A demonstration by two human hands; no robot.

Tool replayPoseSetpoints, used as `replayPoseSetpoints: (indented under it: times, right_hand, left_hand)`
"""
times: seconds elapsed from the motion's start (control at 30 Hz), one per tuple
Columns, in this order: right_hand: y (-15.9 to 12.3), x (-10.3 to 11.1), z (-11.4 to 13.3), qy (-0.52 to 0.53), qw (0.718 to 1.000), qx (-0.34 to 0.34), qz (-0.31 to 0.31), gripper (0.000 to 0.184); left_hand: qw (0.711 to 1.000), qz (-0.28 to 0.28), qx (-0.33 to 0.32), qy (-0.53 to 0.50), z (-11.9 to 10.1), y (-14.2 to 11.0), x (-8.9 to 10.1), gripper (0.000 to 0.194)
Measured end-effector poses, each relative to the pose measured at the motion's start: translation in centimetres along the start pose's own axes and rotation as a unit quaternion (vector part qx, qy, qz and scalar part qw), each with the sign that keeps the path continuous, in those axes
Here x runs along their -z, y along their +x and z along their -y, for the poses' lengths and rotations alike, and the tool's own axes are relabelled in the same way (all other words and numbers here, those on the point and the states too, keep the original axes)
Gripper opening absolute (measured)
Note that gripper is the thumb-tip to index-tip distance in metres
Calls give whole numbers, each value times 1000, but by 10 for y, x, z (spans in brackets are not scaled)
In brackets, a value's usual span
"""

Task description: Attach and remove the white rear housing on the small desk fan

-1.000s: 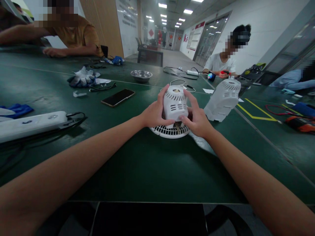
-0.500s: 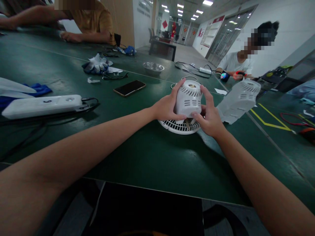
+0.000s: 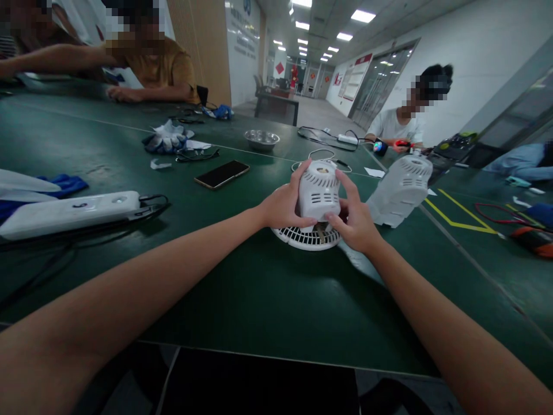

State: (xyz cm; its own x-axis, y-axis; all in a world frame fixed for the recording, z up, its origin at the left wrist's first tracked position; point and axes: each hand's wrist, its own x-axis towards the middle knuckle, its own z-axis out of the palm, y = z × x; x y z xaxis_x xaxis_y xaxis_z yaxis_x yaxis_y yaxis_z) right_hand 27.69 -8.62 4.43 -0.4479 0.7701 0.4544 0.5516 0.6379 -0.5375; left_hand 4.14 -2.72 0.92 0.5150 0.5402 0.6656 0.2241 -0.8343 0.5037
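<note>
Between my hands is a white slotted motor housing (image 3: 320, 193), apparently from a small fan, with vents round its top and side. My left hand (image 3: 285, 204) grips its left side, thumb low at the front. From the right, my right hand (image 3: 356, 219) holds it with thumb and fingers. Beneath the housing lies a round white fan grille (image 3: 298, 237) on the green table (image 3: 242, 300). Some brownish parts show in the gap between housing and grille; their kind is unclear. A thin white cable (image 3: 322, 153) loops behind.
A second white vented unit (image 3: 404, 184) stands to the right. Leftward are a phone (image 3: 222, 174), a long white device (image 3: 73, 213) with a black cord, and gloves (image 3: 166, 137). Further back are a metal bowl (image 3: 261, 139) and a power strip (image 3: 348, 139). Other people sit across the table.
The view has tilted and shifted, so the whole scene sits lower and a little further left. Both hands keep the same hold on the housing over the grille.
</note>
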Motion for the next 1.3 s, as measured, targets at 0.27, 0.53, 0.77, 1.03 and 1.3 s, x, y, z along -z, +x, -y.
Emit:
replayPoseSetpoints:
  times: [0.27, 0.53, 0.77, 1.03, 1.3]
  right_hand:
    - [0, 3, 13, -16, 1000, -14, -9, 86]
    - [0, 2, 20, -37, 999, -22, -27, 83]
    - [0, 1, 17, -26, 999, -17, -27, 83]
    - [-1, 2, 12, -11, 1000, -7, -16, 83]
    - [-2, 1, 12, 15, 1000, -21, -1, 87]
  left_hand:
    - [1000, 9, 2, 0, -2, 0, 2, 135]
    - [1000, 1, 12, 13, -4, 1, 1, 137]
    - [1000, 2, 13, 10, -3, 1, 1, 137]
    - [1000, 13, 22, 8, -4, 1, 2, 139]
    - [1000, 21, 14, 13, -4, 1, 4, 136]
